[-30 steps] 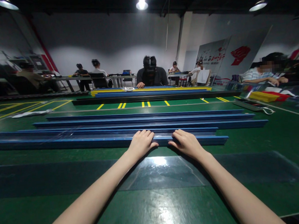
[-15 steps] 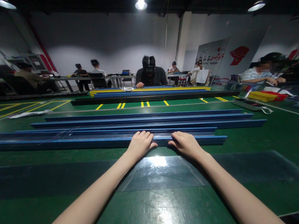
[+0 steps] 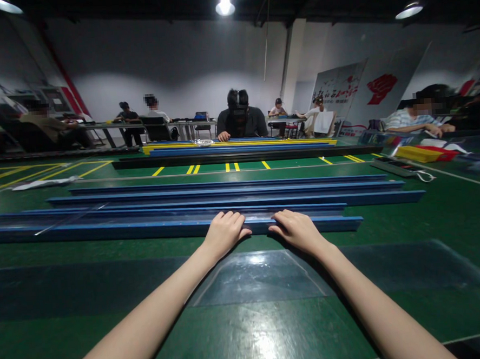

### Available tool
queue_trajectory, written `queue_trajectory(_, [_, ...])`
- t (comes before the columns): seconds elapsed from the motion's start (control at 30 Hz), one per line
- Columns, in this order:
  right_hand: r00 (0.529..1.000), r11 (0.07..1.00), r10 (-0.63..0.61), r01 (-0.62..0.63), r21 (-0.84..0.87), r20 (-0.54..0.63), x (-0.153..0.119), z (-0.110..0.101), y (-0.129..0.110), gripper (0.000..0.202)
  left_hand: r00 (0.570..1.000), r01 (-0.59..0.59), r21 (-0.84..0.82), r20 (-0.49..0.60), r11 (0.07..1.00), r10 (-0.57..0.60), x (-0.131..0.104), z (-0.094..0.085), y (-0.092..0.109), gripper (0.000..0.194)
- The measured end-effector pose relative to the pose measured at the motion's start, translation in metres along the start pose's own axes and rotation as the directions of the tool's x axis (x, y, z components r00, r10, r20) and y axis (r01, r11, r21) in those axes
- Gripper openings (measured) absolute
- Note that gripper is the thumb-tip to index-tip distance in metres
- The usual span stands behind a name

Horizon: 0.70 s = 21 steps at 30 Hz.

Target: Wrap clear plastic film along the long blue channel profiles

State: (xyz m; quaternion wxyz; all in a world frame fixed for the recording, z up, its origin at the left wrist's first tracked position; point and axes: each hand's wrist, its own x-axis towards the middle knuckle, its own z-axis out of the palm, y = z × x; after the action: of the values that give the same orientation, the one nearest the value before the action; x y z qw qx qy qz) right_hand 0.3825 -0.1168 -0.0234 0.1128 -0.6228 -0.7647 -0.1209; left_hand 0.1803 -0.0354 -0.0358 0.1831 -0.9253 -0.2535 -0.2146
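Observation:
Both hands grip the near edge of a long blue channel strip (image 3: 125,230) lying across the green table. My left hand (image 3: 225,227) has its fingers over the edge and its thumb on the near side. To the right of it, a short gap away, my right hand (image 3: 294,226) holds the same strip in the same way. Behind it lie several more blue strips (image 3: 265,192), roughly parallel. A clear plastic sheet (image 3: 258,276) lies flat on the table beneath my forearms.
Farther back are a black strip (image 3: 206,159) and yellow strips (image 3: 262,143). A person (image 3: 242,117) sits across the table. At the right stand a yellow tray (image 3: 417,154) and a dark tool-like object (image 3: 397,167) with a white cord. Yellow tape lines mark the table (image 3: 442,227).
Both hands stay on the strip with hardly any movement. The view has shifted very slightly, and the shiny streak across the blue strips at the left looks different.

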Motion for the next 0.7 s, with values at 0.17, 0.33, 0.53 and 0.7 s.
queue_trajectory(0.17, [1.000, 0.999, -0.020, 0.021, 0.031, -0.010, -0.0007, -0.0006, 0.0003, 0.032, 1.000, 0.002, 0.006, 0.002, 1.000, -0.002, 0.0000, -0.0006, 0.0001, 0.029])
queue_trajectory(0.33, [0.999, 0.997, -0.031, 0.033, 0.068, -0.030, -0.0011, 0.0002, 0.0010, 0.034, 1.000, 0.007, -0.010, 0.006, 1.000, -0.007, 0.0000, 0.0001, 0.0000, 0.029])
queue_trajectory(0.53, [0.999, 0.997, -0.032, 0.034, 0.076, -0.027, -0.0012, 0.0007, 0.0013, 0.035, 1.000, 0.002, -0.001, -0.004, 1.000, -0.002, -0.0006, 0.0015, -0.0005, 0.030])
queue_trajectory(0.7, [0.999, 0.997, -0.036, 0.038, 0.072, -0.030, -0.0013, -0.0002, 0.0012, 0.036, 1.000, 0.006, 0.012, -0.005, 1.000, -0.006, -0.0004, 0.0005, -0.0003, 0.030])
